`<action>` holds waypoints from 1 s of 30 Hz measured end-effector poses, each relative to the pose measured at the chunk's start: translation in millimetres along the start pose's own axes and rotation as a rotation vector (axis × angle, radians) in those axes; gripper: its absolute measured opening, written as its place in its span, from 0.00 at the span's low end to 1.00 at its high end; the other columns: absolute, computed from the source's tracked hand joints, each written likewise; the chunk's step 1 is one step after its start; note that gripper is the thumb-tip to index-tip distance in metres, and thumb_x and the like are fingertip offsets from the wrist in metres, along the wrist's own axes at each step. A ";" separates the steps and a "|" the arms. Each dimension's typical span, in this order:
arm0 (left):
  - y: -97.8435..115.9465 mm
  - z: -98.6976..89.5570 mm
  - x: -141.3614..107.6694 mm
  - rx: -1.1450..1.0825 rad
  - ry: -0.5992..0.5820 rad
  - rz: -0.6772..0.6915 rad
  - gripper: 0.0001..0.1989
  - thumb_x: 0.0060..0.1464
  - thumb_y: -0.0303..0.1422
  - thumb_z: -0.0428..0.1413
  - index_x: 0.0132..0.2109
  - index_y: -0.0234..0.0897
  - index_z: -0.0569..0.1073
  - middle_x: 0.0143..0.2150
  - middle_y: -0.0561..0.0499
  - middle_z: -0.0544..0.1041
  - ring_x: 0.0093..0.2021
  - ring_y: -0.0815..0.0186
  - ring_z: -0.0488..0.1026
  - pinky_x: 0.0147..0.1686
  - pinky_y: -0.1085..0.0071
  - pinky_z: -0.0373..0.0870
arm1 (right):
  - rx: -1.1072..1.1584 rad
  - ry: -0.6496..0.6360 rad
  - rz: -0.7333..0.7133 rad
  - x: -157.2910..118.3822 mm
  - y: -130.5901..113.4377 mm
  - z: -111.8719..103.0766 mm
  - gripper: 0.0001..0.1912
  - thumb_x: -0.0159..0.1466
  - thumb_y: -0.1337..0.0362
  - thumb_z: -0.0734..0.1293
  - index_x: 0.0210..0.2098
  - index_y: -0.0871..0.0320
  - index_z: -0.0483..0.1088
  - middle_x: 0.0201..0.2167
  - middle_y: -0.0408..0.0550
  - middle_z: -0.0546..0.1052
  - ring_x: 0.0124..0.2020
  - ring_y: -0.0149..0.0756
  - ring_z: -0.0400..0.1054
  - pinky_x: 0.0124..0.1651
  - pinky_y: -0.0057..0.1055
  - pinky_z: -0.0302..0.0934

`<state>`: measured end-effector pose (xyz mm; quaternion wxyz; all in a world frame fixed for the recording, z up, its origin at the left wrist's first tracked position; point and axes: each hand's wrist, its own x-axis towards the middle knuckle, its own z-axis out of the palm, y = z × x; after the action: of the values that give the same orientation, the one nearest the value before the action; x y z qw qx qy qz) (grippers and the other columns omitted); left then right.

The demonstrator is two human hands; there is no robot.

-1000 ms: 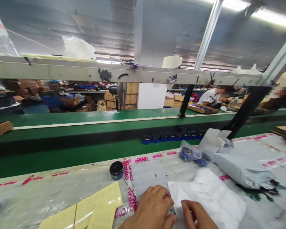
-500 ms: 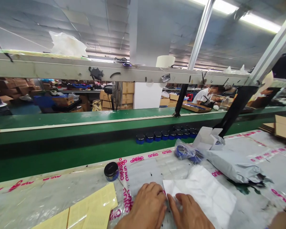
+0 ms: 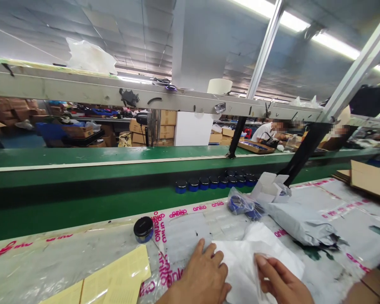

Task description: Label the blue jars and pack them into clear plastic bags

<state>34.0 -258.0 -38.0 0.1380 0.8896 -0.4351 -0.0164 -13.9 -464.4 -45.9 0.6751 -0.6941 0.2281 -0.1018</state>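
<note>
My left hand (image 3: pixel 205 274) lies with its fingers stretched out on the bench covering, at the left edge of a stack of thin white sheets (image 3: pixel 240 261). Between thumb and fingers, my right hand (image 3: pixel 280 278) pinches a raised fold of the top white sheet. Whether these are paper or soft plastic bags I cannot tell. Left of my hands stands a round blue jar with a black lid (image 3: pixel 143 229). Printed yellow sheets (image 3: pixel 114 276) lie nearer the left front. Behind the white sheets are blue pieces in a clear plastic bag (image 3: pixel 239 203).
Several blue, black-lidded jars (image 3: pixel 204 183) stand in rows on the green conveyor (image 3: pixel 114 215). An open white box (image 3: pixel 269 188) and a grey plastic bag (image 3: pixel 300 221) are to the right. Cardboard (image 3: pixel 370 179) lies at far right. A rail crosses overhead; a person (image 3: pixel 262 132) sits beyond.
My right hand has moved right and now lifts a fold of white sheet. My left hand has spread its fingers. The view has shifted slightly.
</note>
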 end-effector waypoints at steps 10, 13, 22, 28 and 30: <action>0.4 -4.7 10.5 -0.144 0.180 -0.038 0.05 0.61 0.31 0.60 0.43 0.33 0.77 0.47 0.43 0.77 0.57 0.49 0.69 0.65 0.42 0.57 | 0.308 -0.007 -0.002 6.8 -40.5 -26.3 0.26 0.42 0.48 0.84 0.31 0.61 0.80 0.32 0.50 0.78 0.28 0.32 0.65 0.24 0.23 0.62; 5.3 -30.2 8.0 -0.436 0.404 -0.105 0.09 0.58 0.25 0.59 0.47 0.38 0.74 0.48 0.48 0.75 0.51 0.56 0.71 0.56 0.54 0.66 | 0.208 -0.093 -0.067 6.7 -41.1 -11.5 0.24 0.49 0.46 0.81 0.30 0.61 0.79 0.24 0.45 0.73 0.24 0.29 0.61 0.24 0.23 0.59; -1.9 -66.3 -1.8 -1.363 0.434 -0.343 0.18 0.40 0.35 0.71 0.38 0.34 0.76 0.32 0.50 0.78 0.33 0.63 0.73 0.34 0.70 0.65 | 0.317 -0.422 0.060 -18.1 -65.6 76.2 0.28 0.48 0.44 0.81 0.31 0.61 0.74 0.22 0.41 0.68 0.21 0.25 0.57 0.21 0.21 0.50; -25.3 -69.3 -29.3 -1.531 0.518 -0.372 0.24 0.43 0.49 0.69 0.33 0.31 0.74 0.29 0.46 0.78 0.30 0.65 0.71 0.33 0.72 0.63 | 0.293 -0.594 0.069 -20.7 -69.2 106.3 0.28 0.50 0.44 0.81 0.30 0.60 0.72 0.24 0.43 0.71 0.23 0.27 0.61 0.22 0.22 0.57; -30.3 -69.4 -37.6 -1.487 0.611 -0.455 0.25 0.43 0.51 0.69 0.32 0.32 0.74 0.29 0.47 0.77 0.29 0.67 0.69 0.31 0.73 0.63 | 0.261 -0.614 0.053 -18.8 -68.5 113.9 0.28 0.50 0.43 0.80 0.30 0.60 0.72 0.22 0.43 0.70 0.21 0.26 0.59 0.21 0.21 0.53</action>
<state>44.4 -195.0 17.5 0.7943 0.5982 -0.0637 -0.0846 33.1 -355.5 16.9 0.7978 -0.5941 0.0168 0.1013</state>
